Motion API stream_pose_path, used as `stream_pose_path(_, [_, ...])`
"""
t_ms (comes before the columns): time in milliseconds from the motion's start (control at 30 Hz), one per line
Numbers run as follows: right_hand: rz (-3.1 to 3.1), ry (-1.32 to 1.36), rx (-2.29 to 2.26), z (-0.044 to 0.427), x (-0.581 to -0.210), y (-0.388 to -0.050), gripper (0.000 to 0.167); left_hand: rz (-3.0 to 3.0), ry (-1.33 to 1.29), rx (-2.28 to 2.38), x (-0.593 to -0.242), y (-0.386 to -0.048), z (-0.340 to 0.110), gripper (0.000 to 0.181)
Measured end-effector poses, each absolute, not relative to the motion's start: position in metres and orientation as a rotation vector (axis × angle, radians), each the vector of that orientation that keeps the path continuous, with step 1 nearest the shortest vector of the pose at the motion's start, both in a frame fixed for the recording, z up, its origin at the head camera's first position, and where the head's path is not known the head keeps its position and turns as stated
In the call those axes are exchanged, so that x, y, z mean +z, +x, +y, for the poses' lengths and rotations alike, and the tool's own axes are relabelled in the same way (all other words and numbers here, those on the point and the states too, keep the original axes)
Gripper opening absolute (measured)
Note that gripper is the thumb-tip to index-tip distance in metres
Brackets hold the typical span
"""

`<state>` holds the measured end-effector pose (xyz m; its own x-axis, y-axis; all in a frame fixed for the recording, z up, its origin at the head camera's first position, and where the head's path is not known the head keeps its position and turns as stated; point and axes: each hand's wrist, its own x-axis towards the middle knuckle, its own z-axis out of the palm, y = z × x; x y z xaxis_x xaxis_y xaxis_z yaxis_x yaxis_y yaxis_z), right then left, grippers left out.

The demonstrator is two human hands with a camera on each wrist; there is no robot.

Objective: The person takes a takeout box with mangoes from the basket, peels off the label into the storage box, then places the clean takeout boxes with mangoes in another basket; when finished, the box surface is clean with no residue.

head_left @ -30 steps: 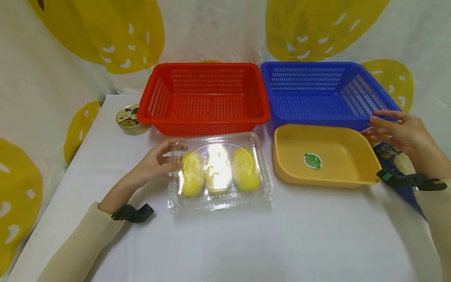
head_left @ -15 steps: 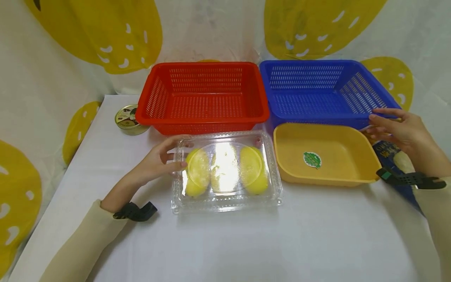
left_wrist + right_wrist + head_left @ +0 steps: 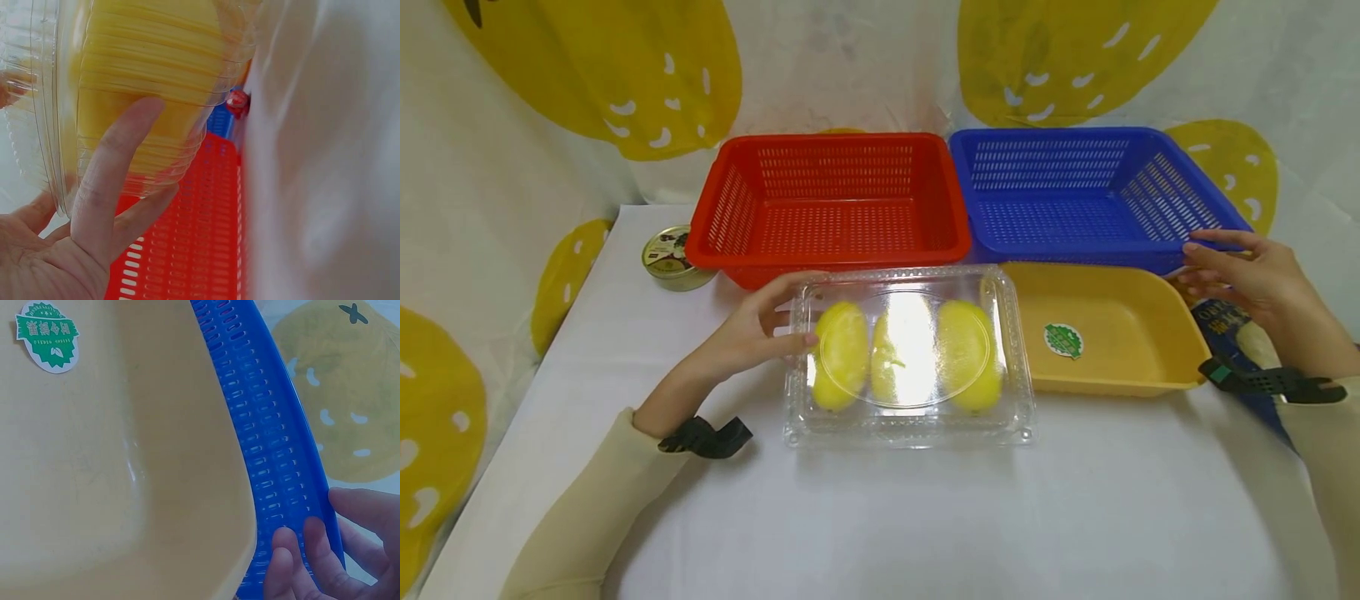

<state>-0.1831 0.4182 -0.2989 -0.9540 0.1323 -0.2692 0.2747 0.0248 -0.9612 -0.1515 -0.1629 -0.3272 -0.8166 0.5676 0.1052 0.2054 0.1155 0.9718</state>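
Observation:
My left hand grips the left end of a clear plastic clamshell box, with fingers spread on its lid and ribbed wall. Three yellow oval fruits, probably mangoes, lie inside under a bright glare. The box hangs above the table and covers the left end of the yellow tray in the head view. My right hand is at the front right corner of the blue basket. Its loosely bent fingers touch or hover near the basket's rim and outer wall; no clear grip shows.
A red basket stands behind the box, left of the blue one. By its left side sits a round tin. Beneath my right hand lies a dark blue printed bag. A small red wrapped item shows beyond the box.
The box has moved right and looks larger, raised toward the camera by my left hand. It overlaps the tray now. My right hand has stayed in place.

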Motion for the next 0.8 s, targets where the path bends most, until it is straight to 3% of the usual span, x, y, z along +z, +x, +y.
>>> stream_pose_path(300, [2.253,0.435,-2.010,0.419,-0.301,-0.183,0.013,2.122,0.831,1.731,-0.320,-0.160,-0.145,0.070])
stream_pose_path(467, [2.356,0.458,-1.909,0.422,-0.305,-0.184,0.022,2.114,0.860,1.738,-0.315,-0.166,-0.131,0.068])
stream_pose_path(800, [2.149,0.420,-2.142,0.420,-0.305,-0.182,0.015,2.117,0.874,1.806,-0.306,-0.188,-0.100,0.065])
